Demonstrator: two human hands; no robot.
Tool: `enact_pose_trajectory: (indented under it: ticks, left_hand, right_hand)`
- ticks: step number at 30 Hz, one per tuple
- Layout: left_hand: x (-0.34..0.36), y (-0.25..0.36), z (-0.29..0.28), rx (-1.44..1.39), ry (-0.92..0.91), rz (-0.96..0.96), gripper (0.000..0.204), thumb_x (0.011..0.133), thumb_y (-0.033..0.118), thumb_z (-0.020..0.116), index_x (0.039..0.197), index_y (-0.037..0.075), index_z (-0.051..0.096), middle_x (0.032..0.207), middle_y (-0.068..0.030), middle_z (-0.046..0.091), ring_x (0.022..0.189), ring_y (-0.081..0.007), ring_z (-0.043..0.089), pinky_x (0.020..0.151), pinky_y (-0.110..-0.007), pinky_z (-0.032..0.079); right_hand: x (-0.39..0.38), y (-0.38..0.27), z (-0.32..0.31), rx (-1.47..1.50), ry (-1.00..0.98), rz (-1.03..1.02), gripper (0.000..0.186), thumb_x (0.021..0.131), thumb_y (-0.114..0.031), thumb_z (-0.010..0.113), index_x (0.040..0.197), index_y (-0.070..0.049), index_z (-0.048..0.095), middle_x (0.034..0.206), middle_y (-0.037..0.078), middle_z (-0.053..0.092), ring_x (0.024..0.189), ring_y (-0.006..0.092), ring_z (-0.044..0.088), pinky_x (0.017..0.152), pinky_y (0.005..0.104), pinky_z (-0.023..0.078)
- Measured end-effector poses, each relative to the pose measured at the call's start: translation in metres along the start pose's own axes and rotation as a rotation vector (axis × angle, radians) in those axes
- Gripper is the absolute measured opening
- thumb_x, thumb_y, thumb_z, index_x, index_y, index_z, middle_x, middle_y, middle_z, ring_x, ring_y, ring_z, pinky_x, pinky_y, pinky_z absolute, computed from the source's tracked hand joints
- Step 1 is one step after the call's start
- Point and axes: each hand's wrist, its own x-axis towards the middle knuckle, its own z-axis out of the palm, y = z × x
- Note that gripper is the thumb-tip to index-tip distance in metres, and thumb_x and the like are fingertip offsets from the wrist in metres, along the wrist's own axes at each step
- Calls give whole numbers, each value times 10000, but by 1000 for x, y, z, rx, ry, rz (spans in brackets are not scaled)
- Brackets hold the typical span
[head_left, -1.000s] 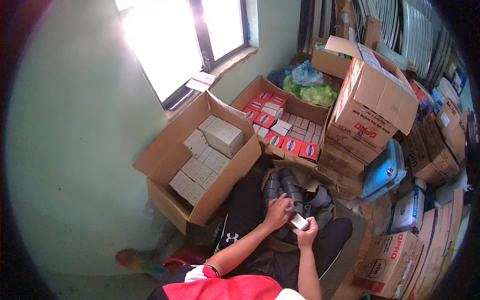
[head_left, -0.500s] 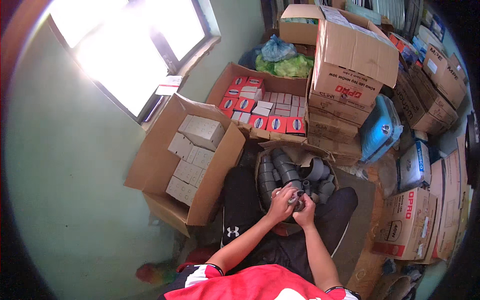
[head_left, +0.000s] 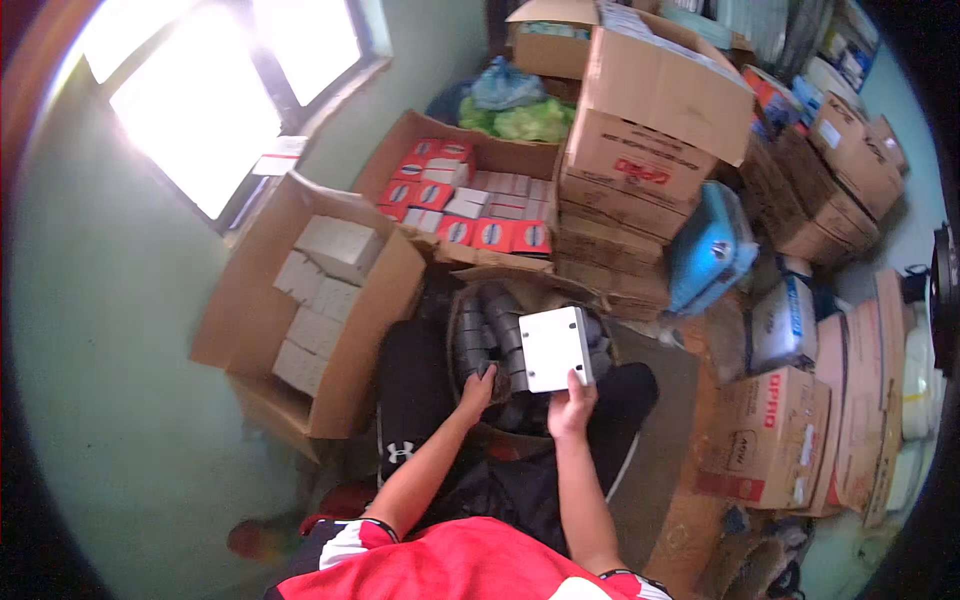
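My right hand grips a white square box by its near edge, thumb on top. Its flat face is turned up and has small dark holes near the corners. To the left, my left hand is closed on a dark grey pipe fitting, partly hidden and blurred. Both hands are over an open carton between my legs. Grey ribbed pipe fittings fill that carton, and the white box covers some of them.
On the left, an open carton contains several white boxes. Beyond my knees, another carton holds red and white small boxes. Stacked cartons and a blue case stand right of it. More cartons line the right wall.
My hands were together over the fittings; now they are apart, the left one further left. The white square box now shows face up in my right hand. The whole view has shifted.
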Motion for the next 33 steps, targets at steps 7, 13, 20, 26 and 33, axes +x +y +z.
enact_pose_trajectory:
  ticks: [7,13,20,26,33]
  left_hand:
    - [-38,1,32,-175,-507,269,571,1043,331,619,1527,36,550,1315,-98,697,1199,-220,636,1023,-348,505]
    - [-57,18,14,-622,-518,-113,929,930,819,407,1498,120,635,1446,-71,689,1301,-267,646,1066,-410,495]
    - [-48,23,6,-1044,-510,17,912,988,867,438,1576,172,486,1472,-76,625,1347,-287,614,1169,-486,466]
    - [-32,16,1,-962,-459,122,850,1008,803,504,1561,157,496,1418,-71,659,1276,-274,656,1130,-468,506]
    - [-39,26,3,-1103,-457,141,923,990,835,480,1577,122,482,1497,-101,627,1368,-321,605,1194,-503,439]
  right_hand:
    - [8,20,0,-722,-69,-132,293,921,-162,848,1116,0,701,1072,96,742,964,163,696,842,346,553]
    - [-6,28,16,-1301,-531,-549,465,756,-209,891,1123,-12,684,1328,150,674,1309,405,577,1120,513,446]
    - [-10,33,20,-1406,-702,-587,419,788,-238,880,1074,-45,642,1496,124,607,1441,417,485,1179,555,371]
    - [-4,39,19,-1266,-714,-487,563,827,-382,906,1187,-42,636,1562,195,555,1463,454,474,1213,559,361]
    - [-11,43,12,-1430,-532,-471,1097,781,-287,946,1643,-49,310,1642,307,394,1497,497,415,1235,563,328]
